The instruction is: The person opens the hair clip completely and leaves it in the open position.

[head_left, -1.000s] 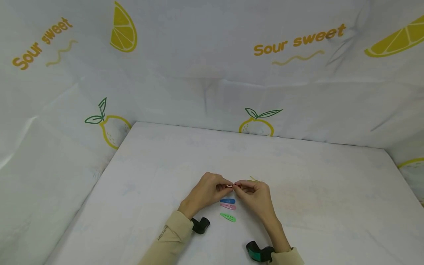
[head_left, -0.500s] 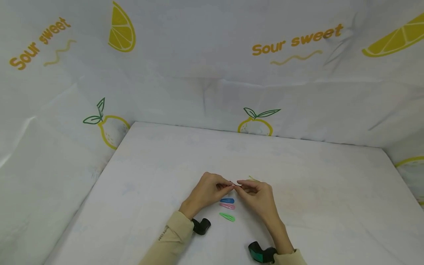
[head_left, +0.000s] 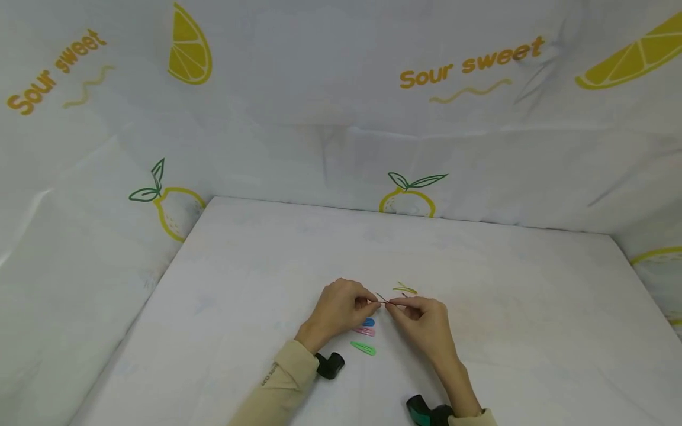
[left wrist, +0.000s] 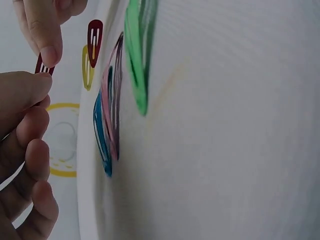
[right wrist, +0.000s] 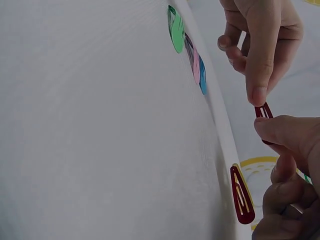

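A dark red snap hair clip point(right wrist: 263, 112) is pinched at its two ends between both hands, just over the table. In the head view its thin parts stand apart in a narrow V. My left hand point(head_left: 341, 305) grips one end with thumb and forefinger. The other end is between the thumb and forefinger of my right hand point(head_left: 423, 322). Below the hands lie a blue clip point(head_left: 369, 322), partly hidden by the left hand, a pink clip point(head_left: 364, 332) and a green clip point(head_left: 363, 348). Beyond the right hand lie a yellow clip point(left wrist: 86, 72) and another dark red clip point(right wrist: 242, 196).
A white cloth covers the table point(head_left: 256, 248). A white curtain point(head_left: 298, 106) with lemon prints and lettering hangs behind it and along the sides. Black wrist cameras point(head_left: 331, 365) are strapped on both forearms.
Both hands have shifted slightly right with the dark red clip, whose parts now show spread apart. The yellow clip and the tip of the other red one have come into fuller sight.
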The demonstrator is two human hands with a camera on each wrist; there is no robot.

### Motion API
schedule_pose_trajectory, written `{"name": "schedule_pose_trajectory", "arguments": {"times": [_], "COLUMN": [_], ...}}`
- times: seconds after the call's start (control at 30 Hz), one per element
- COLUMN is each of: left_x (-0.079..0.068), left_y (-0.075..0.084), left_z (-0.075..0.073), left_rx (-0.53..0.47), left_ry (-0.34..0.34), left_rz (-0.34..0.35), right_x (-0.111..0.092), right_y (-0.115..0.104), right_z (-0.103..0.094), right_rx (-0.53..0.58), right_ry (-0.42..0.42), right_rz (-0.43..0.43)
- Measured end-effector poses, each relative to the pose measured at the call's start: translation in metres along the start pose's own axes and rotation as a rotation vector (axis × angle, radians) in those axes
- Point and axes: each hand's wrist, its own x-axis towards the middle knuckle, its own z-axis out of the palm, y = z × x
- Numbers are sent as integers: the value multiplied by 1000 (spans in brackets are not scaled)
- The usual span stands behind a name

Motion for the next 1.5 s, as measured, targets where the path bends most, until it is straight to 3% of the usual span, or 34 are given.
{"name": "schedule_pose_trajectory", "arguments": {"times": [0.33,0.77,1.1,1.5], "left_x": [9,17,20,22], "left_y": [13,30,34,32], "left_z": [14,31,41,45], "left_rx": [177,270,298,277], "left_ry": [-69,-90,-88,-94], "left_rz": [-26,14,2,-18], "right_x": [-6,-16,-20,-19], "right_y": [9,17,22,27], "right_z": [-15,-33,-38,-36], "right_rx": [-31,-73,-82,-120], "right_ry": [-38,-7,-13,-11], "right_rz": [33,69,133,139]}}
